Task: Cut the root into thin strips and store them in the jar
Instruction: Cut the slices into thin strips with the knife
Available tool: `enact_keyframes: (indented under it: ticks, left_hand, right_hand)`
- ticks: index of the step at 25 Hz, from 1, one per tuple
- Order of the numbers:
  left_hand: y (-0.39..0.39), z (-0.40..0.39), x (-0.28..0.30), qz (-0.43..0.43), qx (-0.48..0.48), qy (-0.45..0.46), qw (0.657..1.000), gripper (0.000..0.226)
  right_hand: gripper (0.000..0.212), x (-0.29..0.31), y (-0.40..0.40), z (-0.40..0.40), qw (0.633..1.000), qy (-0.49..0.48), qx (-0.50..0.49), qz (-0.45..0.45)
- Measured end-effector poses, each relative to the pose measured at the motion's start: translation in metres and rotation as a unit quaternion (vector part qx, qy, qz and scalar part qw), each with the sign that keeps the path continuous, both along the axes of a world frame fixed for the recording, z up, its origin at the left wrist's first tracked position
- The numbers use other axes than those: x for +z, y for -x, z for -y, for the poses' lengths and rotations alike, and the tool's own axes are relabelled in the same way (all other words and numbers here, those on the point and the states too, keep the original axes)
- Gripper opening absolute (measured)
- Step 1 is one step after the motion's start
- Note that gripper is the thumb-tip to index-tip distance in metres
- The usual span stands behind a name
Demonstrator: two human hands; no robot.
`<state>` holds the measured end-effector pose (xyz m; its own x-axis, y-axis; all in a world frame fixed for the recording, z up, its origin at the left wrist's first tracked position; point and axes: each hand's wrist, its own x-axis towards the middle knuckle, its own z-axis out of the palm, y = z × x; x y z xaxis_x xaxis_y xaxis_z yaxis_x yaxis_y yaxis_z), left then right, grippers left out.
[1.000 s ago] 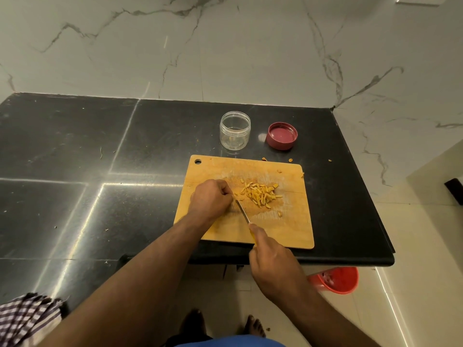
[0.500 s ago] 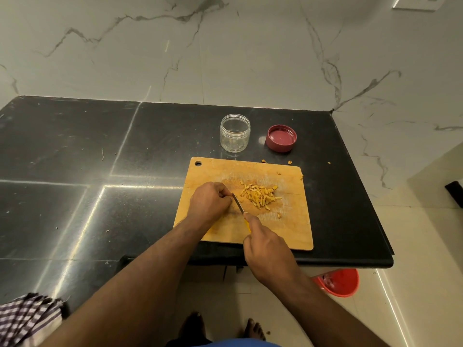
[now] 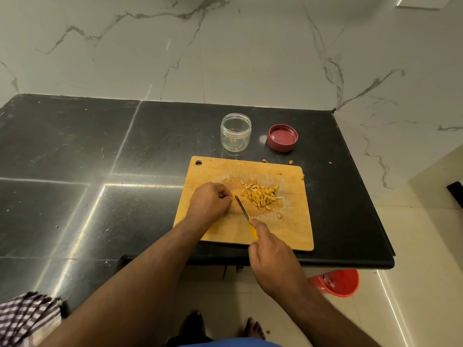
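A wooden cutting board [image 3: 288,229] lies near the counter's front edge. On its middle is a pile of thin yellow root strips [image 3: 260,196]. My left hand [image 3: 209,202] rests on the board left of the pile, fingers curled; the root piece under them is hidden. My right hand [image 3: 271,259] grips a knife [image 3: 242,207] with a yellow handle, its blade lying on the board between my left fingers and the pile. Behind the board stands an open clear jar [image 3: 235,134], with its red lid [image 3: 282,138] lying upside down to the right.
The black stone counter [image 3: 100,171] meets a marble wall behind. A few root bits [image 3: 290,162] lie past the board's far edge. On the floor to the right is a red bucket [image 3: 337,283]. A checked cloth [image 3: 25,319] hangs at bottom left.
My right hand and the knife slid forward toward my left fingers, then drew back slightly. My left hand has stayed in place by the pile.
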<state>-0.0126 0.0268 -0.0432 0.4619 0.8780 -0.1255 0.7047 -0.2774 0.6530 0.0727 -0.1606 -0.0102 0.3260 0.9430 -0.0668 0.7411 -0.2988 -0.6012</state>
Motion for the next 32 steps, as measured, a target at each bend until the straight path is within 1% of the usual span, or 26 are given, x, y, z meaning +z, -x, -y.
enact_keyframes:
  ticks: [9, 15, 18, 26, 32]
  left_hand:
    - [-0.002, 0.000, 0.003, 0.001, 0.019, 0.007, 1.000, 0.008]
    - [-0.003, 0.000, 0.001, -0.004, 0.019, 0.006, 1.000, 0.007]
    - [-0.002, 0.000, 0.001, -0.004, 0.019, 0.008, 1.000, 0.007]
    - [-0.001, 0.004, 0.002, 0.009, 0.030, 0.001, 0.999, 0.010]
    - [-0.001, 0.003, 0.002, 0.011, 0.033, 0.010, 0.999, 0.006]
  right_hand:
    - [0.050, -0.008, -0.001, -0.023, 0.998, 0.037, 0.031, 0.048]
    - [0.049, -0.006, -0.001, 0.008, 0.999, 0.012, 0.027, 0.023]
    - [0.049, 0.000, 0.000, 0.004, 1.000, -0.007, 0.010, 0.003]
    - [0.051, -0.002, -0.002, -0.024, 0.999, 0.041, 0.029, 0.019]
    - [0.048, -0.001, -0.007, -0.008, 0.998, 0.044, 0.023, -0.038]
